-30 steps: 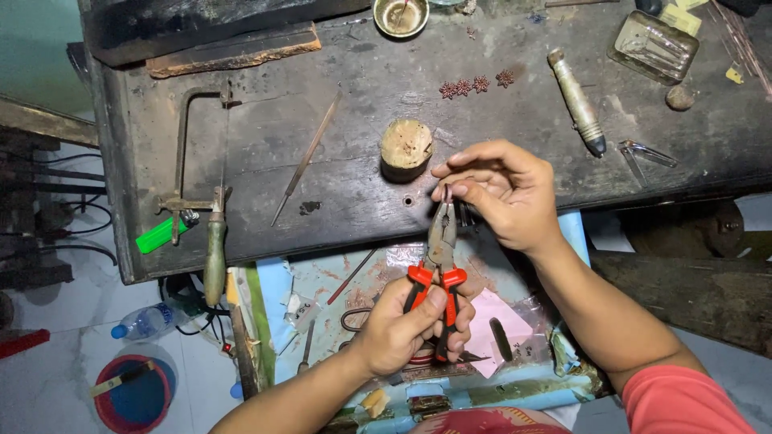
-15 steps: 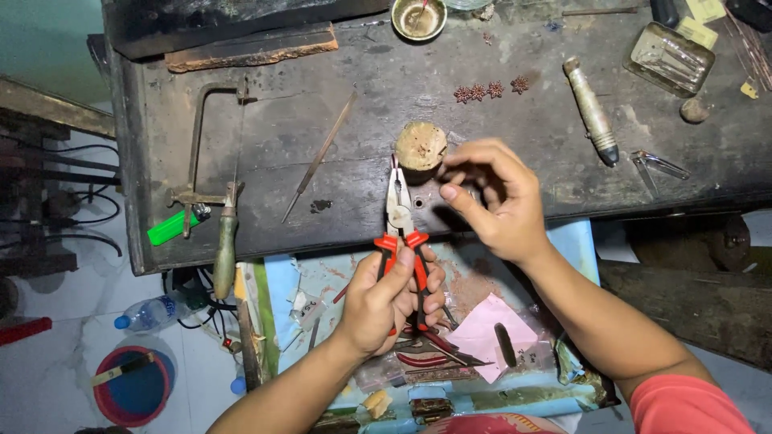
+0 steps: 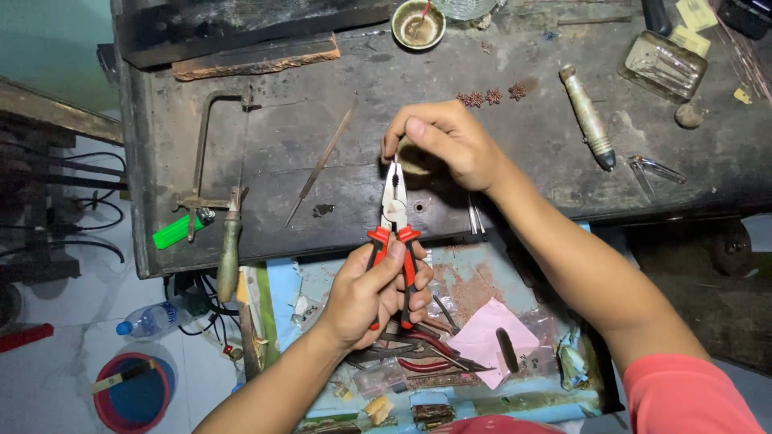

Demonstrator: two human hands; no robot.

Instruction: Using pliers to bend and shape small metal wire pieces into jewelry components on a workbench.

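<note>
Gripping the red-handled pliers [image 3: 394,233] by the handles, fingers wrapped tight, the left hand [image 3: 371,293] points the nose up over the dark workbench [image 3: 322,72], so the right hand [image 3: 450,145] can pinch something small, hidden, at their tip.

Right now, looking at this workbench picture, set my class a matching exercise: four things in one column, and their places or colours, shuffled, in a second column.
Things:
1. pliers
2. jeweller's saw
3. small bowl
4. glass dish

Places or colours:
A. far right of the bench, clear and rectangular
B. red handles, gripped by the left hand
C. left part of the bench, wooden handle hanging over the front edge
D. back edge of the bench, round

Pairs: 1-B, 2-C, 3-D, 4-A
</note>
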